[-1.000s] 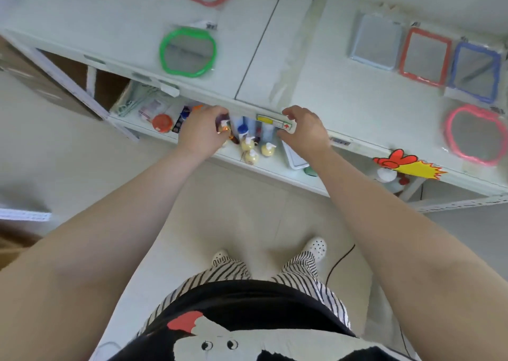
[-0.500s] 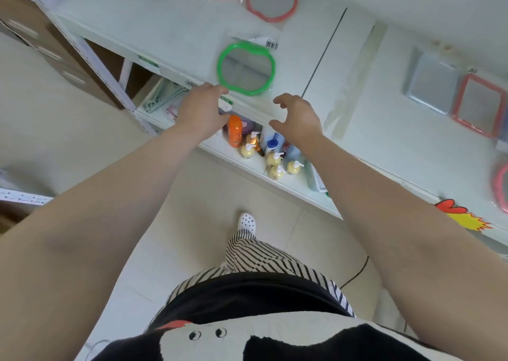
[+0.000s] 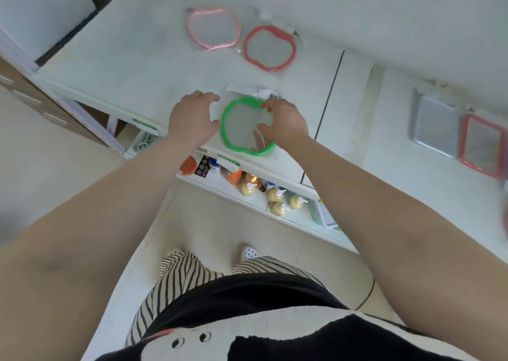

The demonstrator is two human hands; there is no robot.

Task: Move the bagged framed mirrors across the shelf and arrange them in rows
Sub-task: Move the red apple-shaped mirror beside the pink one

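Note:
A green apple-shaped framed mirror in a clear bag lies flat near the front edge of the white shelf top. My right hand covers its right rim, index finger and thumb curled onto the frame. My left hand hovers at the bag's left edge with fingers spread, holding nothing. Farther back lie a pink apple-shaped mirror and a red apple-shaped mirror, side by side. At the far right a grey square mirror and a red square mirror sit in a row.
A dark seam splits the shelf top into two panels. Below the front edge a lower shelf holds pump bottles and an orange lid. Brown boxes stand at the left. My striped trousers and shoes are over the tiled floor.
Both hands moved up from the shelf's front edge onto the shelf top and now flank the green mirror. The view shifted left, so the right-hand mirrors slid toward the frame edge.

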